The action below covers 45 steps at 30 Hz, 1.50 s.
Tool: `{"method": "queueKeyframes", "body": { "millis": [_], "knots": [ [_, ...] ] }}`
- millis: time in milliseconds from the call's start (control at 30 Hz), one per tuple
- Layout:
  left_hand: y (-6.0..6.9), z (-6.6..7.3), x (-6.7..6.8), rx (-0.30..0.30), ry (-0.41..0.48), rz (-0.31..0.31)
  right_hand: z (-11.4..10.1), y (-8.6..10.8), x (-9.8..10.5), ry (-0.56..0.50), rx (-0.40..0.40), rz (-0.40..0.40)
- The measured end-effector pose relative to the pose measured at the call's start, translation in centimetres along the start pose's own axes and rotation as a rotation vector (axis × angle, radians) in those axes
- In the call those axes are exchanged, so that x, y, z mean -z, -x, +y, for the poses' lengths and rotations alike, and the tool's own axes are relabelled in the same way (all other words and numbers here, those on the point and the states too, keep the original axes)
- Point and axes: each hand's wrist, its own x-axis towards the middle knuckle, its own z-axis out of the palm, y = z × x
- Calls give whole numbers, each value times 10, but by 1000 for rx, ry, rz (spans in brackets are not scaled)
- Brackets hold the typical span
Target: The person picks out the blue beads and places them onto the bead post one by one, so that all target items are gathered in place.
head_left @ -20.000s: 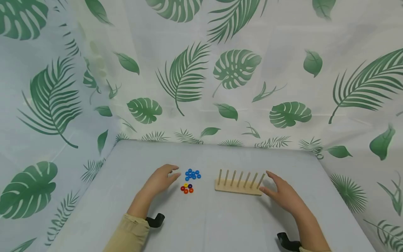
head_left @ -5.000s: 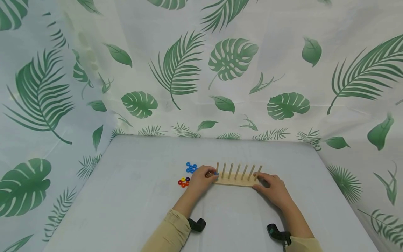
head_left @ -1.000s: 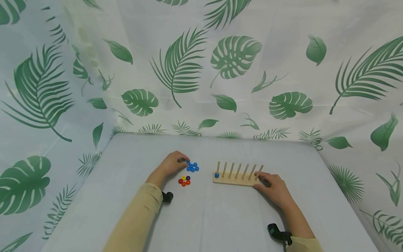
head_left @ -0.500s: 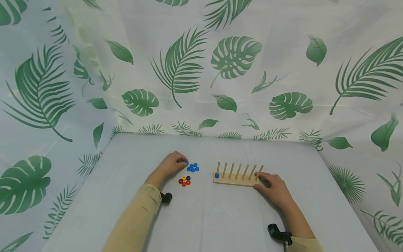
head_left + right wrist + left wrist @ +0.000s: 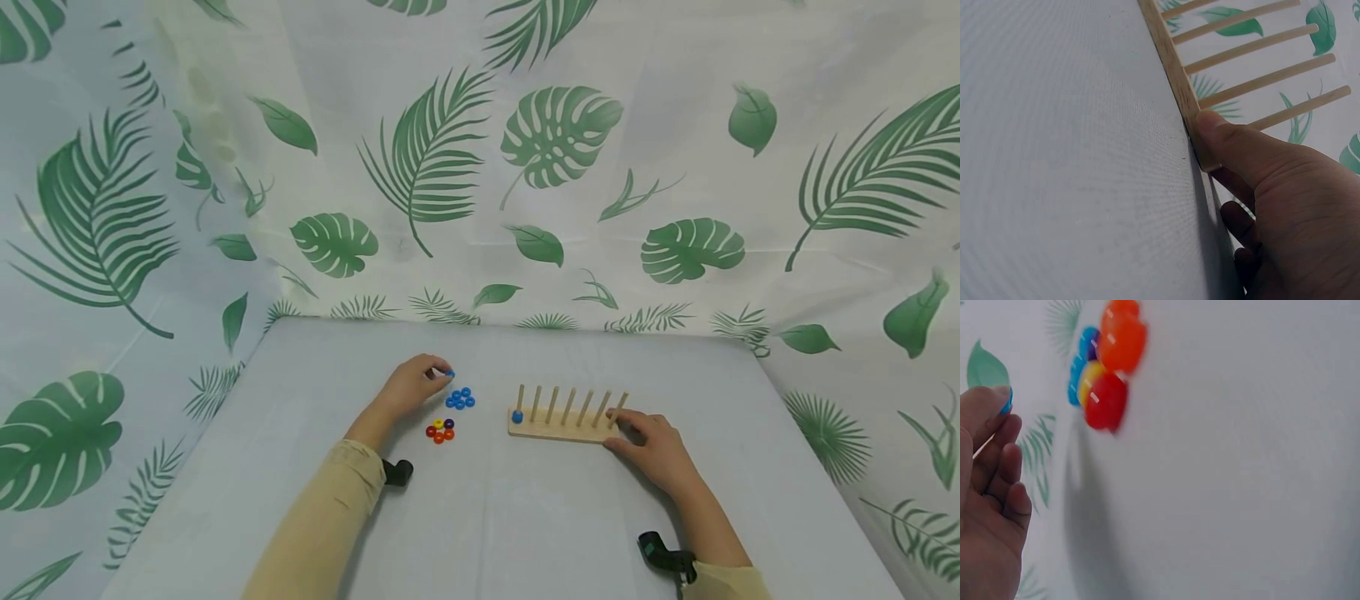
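My left hand (image 5: 407, 388) pinches a small blue bead (image 5: 450, 374) between thumb and fingertips, just above the tabletop. In the left wrist view, that blue bead (image 5: 1008, 401) peeks out past the thumb. Right below the hand lies a cluster of loose blue beads (image 5: 460, 405). A wooden peg rack (image 5: 558, 430) with a row of upright pegs stands to the right; its leftmost peg carries blue beading (image 5: 517, 417). My right hand (image 5: 658, 447) grips the rack's right end, the thumb on the front edge of the base (image 5: 1175, 72) in the right wrist view.
Nearer than the blue cluster sits a group of red, orange, yellow and purple beads (image 5: 438, 437). A white cloth covers the table (image 5: 555, 517). Leaf-patterned curtains (image 5: 450, 275) hang behind it and along the sides.
Over the last second my left hand has picked a blue bead from the cluster and lifted it slightly. Five seconds ago it was at the leftmost peg. The right hand stays at the rack.
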Motion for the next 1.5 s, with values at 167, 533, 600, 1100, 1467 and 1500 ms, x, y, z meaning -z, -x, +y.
{"method": "queueKeyframes", "body": {
  "millis": [167, 533, 600, 1100, 1467, 1500],
  "knots": [
    [4, 21, 4, -61, 23, -26, -1, 0, 1, -2, 3, -1],
    [16, 61, 4, -278, 22, -49, -2, 1, 2, -6, 24, 2],
    [17, 67, 3, -294, 32, -52, -1, 1, 2, -6, 29, 5],
    [16, 90, -19, -384, 68, -40, 1, 0, 1, -9, 32, 8],
    [15, 99, -31, -367, 83, -70, 0, 0, 1, -8, 40, 11],
    [15, 100, -32, -364, 77, -70, 0, 0, 2, -9, 40, 11]
  ]
}}
